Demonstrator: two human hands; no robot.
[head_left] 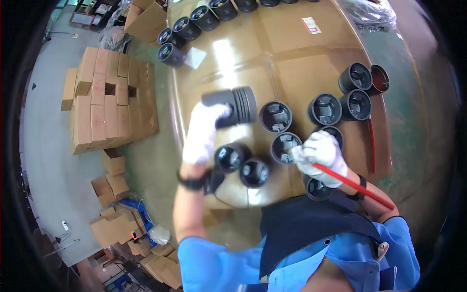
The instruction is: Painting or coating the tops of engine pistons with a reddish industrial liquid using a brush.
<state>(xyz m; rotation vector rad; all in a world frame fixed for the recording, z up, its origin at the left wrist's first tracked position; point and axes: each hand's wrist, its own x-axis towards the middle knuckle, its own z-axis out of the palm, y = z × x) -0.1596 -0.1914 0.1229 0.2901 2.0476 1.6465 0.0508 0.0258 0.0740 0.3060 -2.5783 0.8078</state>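
My left hand (pixel 200 134), in a white glove, grips a dark grey engine piston (pixel 243 106) lying on its side above the table, its ring grooves facing right. My gloved right hand (pixel 322 155) is closed around a red-handled tool (pixel 357 184). That handle slants down over my right forearm; the tool's working end is too small to make out. Under and beside my right hand stand pistons, one (pixel 285 147) just left of it and another (pixel 318 190) below. Two more pistons, one (pixel 232 156) and its neighbour (pixel 254 173), stand below my left hand.
Cardboard covers the table (pixel 301 53). A row of pistons (pixel 204 18) lines its far left edge. A round tin (pixel 379 80) with reddish contents and a second red stick (pixel 372 146) are at the right edge. Stacked cartons (pixel 109 102) stand on the left.
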